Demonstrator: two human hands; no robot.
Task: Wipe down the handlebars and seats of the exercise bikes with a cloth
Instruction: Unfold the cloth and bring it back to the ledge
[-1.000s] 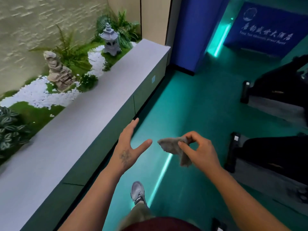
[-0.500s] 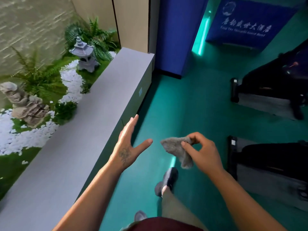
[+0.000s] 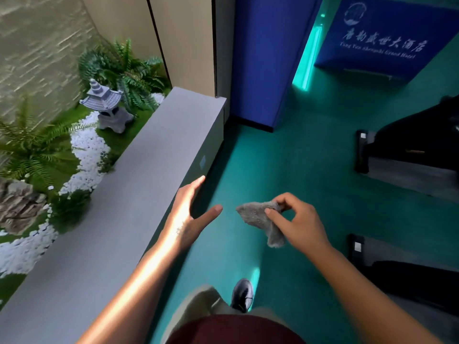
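While both forearms reach out over the green floor, the scene reads like this:
Right hand: the right hand pinches a grey cloth between thumb and curled fingertips; the grip is pressed together on the cloth's upper edge
Cloth: small, fuzzy and crumpled, it hangs in the air from that pinch, one corner pointing toward the left hand and a tail drooping below the thumb; it touches nothing but the right hand
Left hand: the left hand holds nothing, its grip spread, fingers straight and together, thumb stuck out toward the cloth; it sits just beside the grey ledge, apart from the cloth
Ledge: a long grey ledge runs along the left side, from the lower left corner to a beige wall panel
Garden: behind the ledge lie white pebbles, green moss, ferns, a small grey stone lantern and a brown rock
Floor: the green floor has a bright teal light strip, partly seen beside the shoe
Machines: two dark exercise machines stand at the right edge, well apart from both hands; only their bases and dark bodies show, and I cannot tell handlebars or seats
Sign: a blue board with white lettering stands at the upper right, next to a blue panel
Person: a dark shoe, a khaki trouser leg and a maroon shirt show at the bottom
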